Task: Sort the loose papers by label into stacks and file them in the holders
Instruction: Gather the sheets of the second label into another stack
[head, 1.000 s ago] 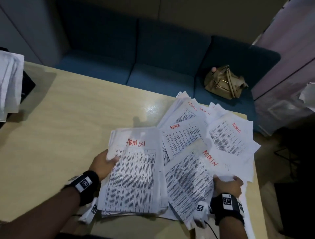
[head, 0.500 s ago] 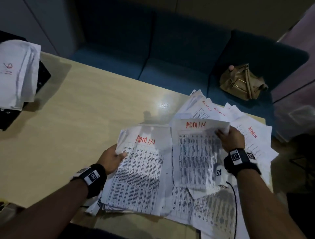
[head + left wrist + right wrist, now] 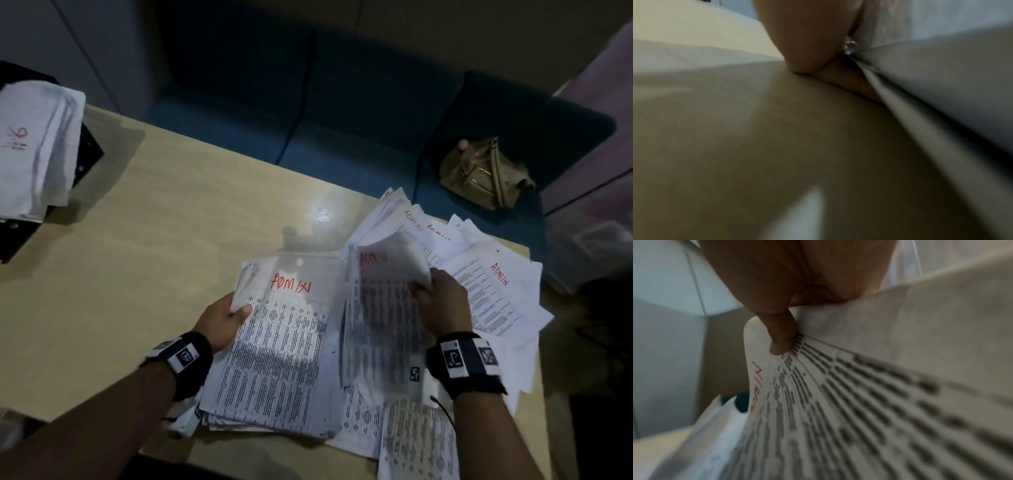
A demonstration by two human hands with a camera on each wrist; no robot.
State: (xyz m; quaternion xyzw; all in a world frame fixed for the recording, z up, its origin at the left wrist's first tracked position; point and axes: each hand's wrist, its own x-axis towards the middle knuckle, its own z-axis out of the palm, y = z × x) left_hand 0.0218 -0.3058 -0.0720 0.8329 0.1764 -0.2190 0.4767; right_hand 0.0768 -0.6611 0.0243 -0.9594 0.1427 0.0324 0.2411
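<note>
A stack of printed sheets (image 3: 281,346) with ADMIN in red on top lies on the tan table (image 3: 154,246). My left hand (image 3: 227,317) grips its upper left edge, thumb on top; in the left wrist view the fingers (image 3: 812,48) sit under the paper edge. My right hand (image 3: 435,301) pinches the top of a single printed ADMIN sheet (image 3: 380,308), lifted and bent beside the stack; the thumb (image 3: 781,337) presses on that sheet (image 3: 859,402). More loose ADMIN papers (image 3: 493,284) fan out at the right.
A black file holder (image 3: 85,154) with white papers (image 3: 34,150) draped over it stands at the table's far left. Behind the table runs a blue sofa (image 3: 308,137) with a tan bag (image 3: 486,174) on it. More printed sheets (image 3: 418,442) lie at the near right edge.
My right hand has taken one ADMIN sheet from the loose pile and carried it left toward the stack; now it curls and blurs. The left hand stays on the stack.
</note>
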